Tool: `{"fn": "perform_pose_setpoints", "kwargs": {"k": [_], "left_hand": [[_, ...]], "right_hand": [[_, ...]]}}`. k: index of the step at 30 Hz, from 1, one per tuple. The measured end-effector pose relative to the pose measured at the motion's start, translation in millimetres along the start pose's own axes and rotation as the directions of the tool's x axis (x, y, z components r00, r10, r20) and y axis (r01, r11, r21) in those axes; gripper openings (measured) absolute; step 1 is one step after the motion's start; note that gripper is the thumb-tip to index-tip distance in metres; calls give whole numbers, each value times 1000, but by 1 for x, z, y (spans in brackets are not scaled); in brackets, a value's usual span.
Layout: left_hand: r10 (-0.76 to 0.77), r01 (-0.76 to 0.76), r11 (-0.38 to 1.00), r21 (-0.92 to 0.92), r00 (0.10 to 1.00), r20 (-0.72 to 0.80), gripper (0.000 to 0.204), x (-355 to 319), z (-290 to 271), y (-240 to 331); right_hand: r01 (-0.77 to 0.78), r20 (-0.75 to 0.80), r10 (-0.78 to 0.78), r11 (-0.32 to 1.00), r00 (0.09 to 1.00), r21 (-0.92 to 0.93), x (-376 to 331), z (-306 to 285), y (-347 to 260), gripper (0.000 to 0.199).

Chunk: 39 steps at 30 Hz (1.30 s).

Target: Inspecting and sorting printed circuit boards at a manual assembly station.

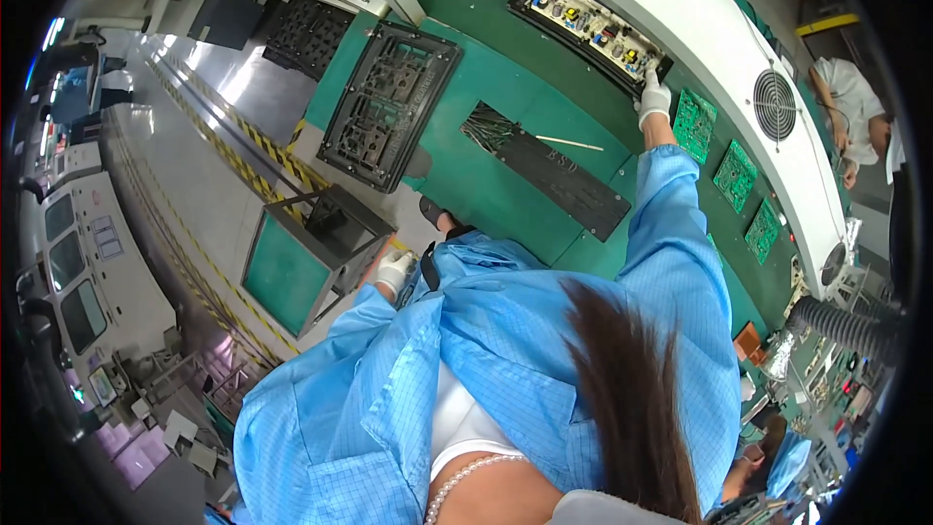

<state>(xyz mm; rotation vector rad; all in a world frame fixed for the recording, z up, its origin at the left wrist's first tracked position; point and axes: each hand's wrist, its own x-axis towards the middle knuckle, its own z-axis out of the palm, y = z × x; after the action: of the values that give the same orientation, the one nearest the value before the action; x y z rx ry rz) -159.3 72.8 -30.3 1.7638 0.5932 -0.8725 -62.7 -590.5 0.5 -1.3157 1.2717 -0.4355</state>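
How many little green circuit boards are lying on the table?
3. They sit in a row along the green table's far edge: one beside the right hand, the next, then the last. More may be hidden.

Your right arm is stretched out far in front of you, in a blue sleeve, and the right hand (pixel 653 97) in a white glove is at its end with the fingers pointing forward. Your left arm is bent close to your body; the gloved left hand (pixel 393 270) is half curled
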Motion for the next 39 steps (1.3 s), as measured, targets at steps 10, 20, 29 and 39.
{"fn": "perform_pose_setpoints", "kwargs": {"k": [10, 20, 29, 39], "left_hand": [[260, -265, 947, 179, 964, 50, 30, 2, 5, 68], [485, 141, 637, -758, 690, 537, 82, -78, 52, 243], [348, -229, 511, -828, 936, -44, 39, -52, 34, 218], [431, -556, 790, -260, 804, -411, 54, 49, 35, 166]], "right_hand": [[-105, 95, 77, 939, 992, 327, -36, -67, -11, 19], [123, 625, -72, 992, 778, -39, -205, -50, -103, 36], [857, 911, -247, 482, 330, -180, -165, 127, -104, 47], [919, 881, -277, 206, 383, -335, -144, 250, -78, 43]]}}
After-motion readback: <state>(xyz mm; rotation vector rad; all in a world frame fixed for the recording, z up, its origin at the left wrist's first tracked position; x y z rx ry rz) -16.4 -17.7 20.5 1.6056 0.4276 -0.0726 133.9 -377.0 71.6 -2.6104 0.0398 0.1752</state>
